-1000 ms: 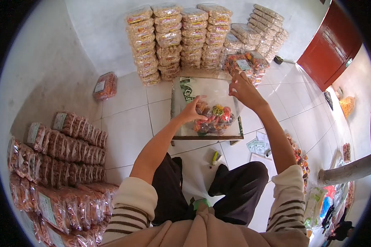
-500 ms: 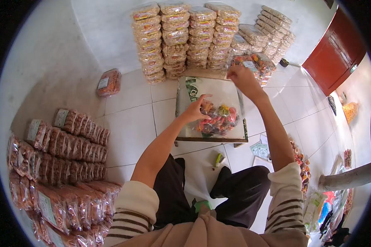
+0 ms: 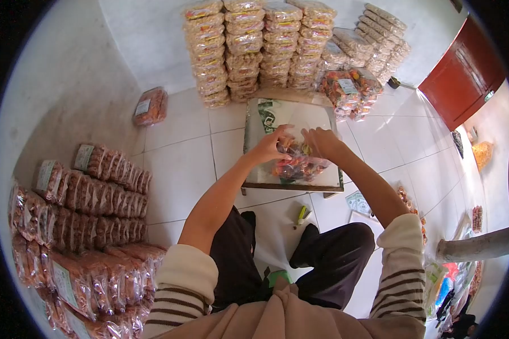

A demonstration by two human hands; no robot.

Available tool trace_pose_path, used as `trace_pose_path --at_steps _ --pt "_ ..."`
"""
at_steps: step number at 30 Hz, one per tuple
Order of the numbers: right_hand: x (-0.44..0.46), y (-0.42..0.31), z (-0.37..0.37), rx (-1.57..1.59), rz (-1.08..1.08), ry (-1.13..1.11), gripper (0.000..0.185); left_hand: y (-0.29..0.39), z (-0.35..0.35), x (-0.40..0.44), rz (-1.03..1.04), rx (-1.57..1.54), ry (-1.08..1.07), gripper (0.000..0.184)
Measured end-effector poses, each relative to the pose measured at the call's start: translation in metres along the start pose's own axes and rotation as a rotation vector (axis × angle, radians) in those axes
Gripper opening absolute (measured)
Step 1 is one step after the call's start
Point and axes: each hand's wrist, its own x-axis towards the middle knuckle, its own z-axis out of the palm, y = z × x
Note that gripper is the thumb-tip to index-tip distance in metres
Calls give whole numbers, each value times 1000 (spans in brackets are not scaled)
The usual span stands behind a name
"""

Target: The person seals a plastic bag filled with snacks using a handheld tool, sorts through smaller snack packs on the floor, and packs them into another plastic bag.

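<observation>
A clear plastic bag (image 3: pixel 302 169) of small red, orange and dark packets lies on the low table (image 3: pixel 316 186) in front of me. My left hand (image 3: pixel 272 148) curves round the bag's upper left side, thumb and fingers on the plastic. Across from it, my right hand (image 3: pixel 324 143) has its fingers curled in at the bag's upper right part. Plastic film stretches between both hands, and the right fingertips are partly blurred. Some of the packets are hidden behind the hands.
Tall stacks of bagged snacks (image 3: pixel 243 51) stand behind the table, with filled colourful bags (image 3: pixel 353 93) at their right. Piles of brown packs (image 3: pixel 96 226) flank my left side. A yellow-green cutter (image 3: pixel 302 214) and printed labels (image 3: pixel 357 201) lie on the floor.
My right hand has come down and left from the table's far right corner to the bag. My left hand stays at the bag's left side, and the view has shifted slightly.
</observation>
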Motion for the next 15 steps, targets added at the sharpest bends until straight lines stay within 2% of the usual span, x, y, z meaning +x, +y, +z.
trace_pose_path --at_steps 1,3,4,7,10,12,13,15 --pt "1 4 -2 0 -1 -3 30 -2 1 0 1 -25 6 87" --pt "6 14 -9 218 -99 65 62 -1 2 0 3 -52 13 88" --pt "6 13 -8 219 -99 64 62 3 2 -2 -34 -24 29 88" --pt "10 11 2 278 -119 61 56 0 3 -2 -80 9 27 88" --pt "7 16 14 205 -139 57 52 -6 7 -3 -71 8 28 88" --pt "3 18 15 268 -114 69 41 -3 7 -2 -49 5 38 88" --pt "1 20 11 267 -111 69 41 1 5 -1 -68 -21 -3 89" --pt "0 28 2 442 -102 154 29 8 4 -1 -91 -50 -44 89"
